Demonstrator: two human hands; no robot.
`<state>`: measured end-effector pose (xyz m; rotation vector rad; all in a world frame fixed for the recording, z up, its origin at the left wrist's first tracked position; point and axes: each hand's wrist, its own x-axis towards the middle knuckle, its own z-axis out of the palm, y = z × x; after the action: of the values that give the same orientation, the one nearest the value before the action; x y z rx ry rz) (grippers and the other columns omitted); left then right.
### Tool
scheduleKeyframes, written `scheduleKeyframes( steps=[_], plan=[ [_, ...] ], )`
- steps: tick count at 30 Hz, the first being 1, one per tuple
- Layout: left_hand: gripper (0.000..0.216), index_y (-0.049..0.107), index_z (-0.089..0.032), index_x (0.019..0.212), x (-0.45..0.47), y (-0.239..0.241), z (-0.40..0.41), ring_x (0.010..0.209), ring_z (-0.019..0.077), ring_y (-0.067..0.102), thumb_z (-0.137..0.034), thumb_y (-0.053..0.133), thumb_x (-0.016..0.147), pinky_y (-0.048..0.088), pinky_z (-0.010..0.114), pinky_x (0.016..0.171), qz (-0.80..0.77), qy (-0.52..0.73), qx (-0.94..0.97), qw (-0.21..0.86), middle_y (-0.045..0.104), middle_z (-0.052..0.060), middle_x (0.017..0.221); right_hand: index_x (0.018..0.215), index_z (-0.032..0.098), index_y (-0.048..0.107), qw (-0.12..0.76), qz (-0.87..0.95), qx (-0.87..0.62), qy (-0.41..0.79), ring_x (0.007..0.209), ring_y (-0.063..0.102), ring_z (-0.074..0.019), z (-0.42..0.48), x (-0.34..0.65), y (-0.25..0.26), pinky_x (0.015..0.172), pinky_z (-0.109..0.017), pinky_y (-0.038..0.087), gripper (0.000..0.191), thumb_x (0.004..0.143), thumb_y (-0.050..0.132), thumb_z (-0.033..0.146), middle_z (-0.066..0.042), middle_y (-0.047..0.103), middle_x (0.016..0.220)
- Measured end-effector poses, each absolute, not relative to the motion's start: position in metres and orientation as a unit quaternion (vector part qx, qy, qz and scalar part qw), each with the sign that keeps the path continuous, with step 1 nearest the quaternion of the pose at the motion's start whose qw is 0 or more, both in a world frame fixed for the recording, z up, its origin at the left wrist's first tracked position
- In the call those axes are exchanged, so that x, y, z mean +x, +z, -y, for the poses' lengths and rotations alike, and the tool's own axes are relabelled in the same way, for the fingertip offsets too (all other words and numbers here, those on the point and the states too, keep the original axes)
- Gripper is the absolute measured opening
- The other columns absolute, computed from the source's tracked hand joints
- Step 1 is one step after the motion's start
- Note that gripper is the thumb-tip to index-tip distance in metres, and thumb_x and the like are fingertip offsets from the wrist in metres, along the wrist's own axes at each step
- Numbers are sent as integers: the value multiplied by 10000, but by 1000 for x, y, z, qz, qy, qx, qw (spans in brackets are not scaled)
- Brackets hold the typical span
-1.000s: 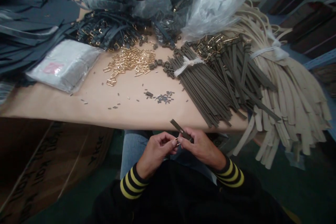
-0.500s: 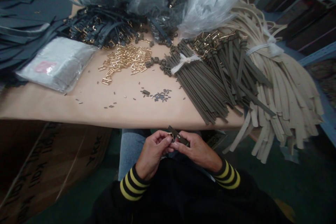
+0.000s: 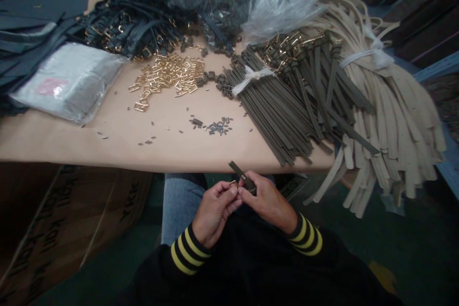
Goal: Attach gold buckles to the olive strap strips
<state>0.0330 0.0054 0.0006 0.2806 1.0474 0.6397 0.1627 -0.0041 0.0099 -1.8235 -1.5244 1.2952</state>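
Note:
My left hand [image 3: 214, 210] pinches a small gold buckle [image 3: 233, 184] between thumb and fingers, just below the table's front edge. My right hand [image 3: 268, 199] grips a thin olive strap [image 3: 241, 176] whose free end points up and left toward the table. The two hands meet over my lap, with the buckle touching the strap. On the table lie a heap of loose gold buckles [image 3: 167, 74], a bundle of olive straps [image 3: 276, 100] tied with white cord, and a scatter of small dark pins [image 3: 216, 127].
Cream straps [image 3: 390, 110] hang off the table's [image 3: 107, 143] right end. Dark straps with buckles [image 3: 136, 33] pile up at the back. A grey plastic packet [image 3: 68, 81] lies at left, a clear bag [image 3: 287, 0] at the back. Cardboard boxes [image 3: 64, 220] stand under the table.
The hands have stayed together at the buckle and strap. The strap's free end dipped lower, then tilted up again. The view has shifted slightly.

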Motion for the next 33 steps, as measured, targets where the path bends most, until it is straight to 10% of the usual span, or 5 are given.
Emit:
scheduleKeyframes(
  steps=[12,17,33],
  plan=[
    [239,554,-97,662,20,-5,-10,423,32,447,-314,651,643,415,126,400,-504,228,277,786,506,-38,492,708,168,477,190,583,-629,478,570,461,-112,6,171,13,540,-222,352,57,743,461,210,22,487,608],
    [246,552,-93,662,18,-3,-11,391,22,449,-309,664,630,398,108,375,-495,216,244,805,521,-36,475,1034,162,386,212,549,-629,508,601,477,-108,15,179,10,585,-248,386,237,856,312,299,-33,536,819],
    [198,560,-93,656,13,-5,-11,375,18,472,-254,675,635,419,89,358,-458,218,164,846,550,-21,500,800,142,501,216,487,-546,646,451,397,-54,30,203,2,436,-183,309,272,821,415,399,25,498,617]
  ],
)
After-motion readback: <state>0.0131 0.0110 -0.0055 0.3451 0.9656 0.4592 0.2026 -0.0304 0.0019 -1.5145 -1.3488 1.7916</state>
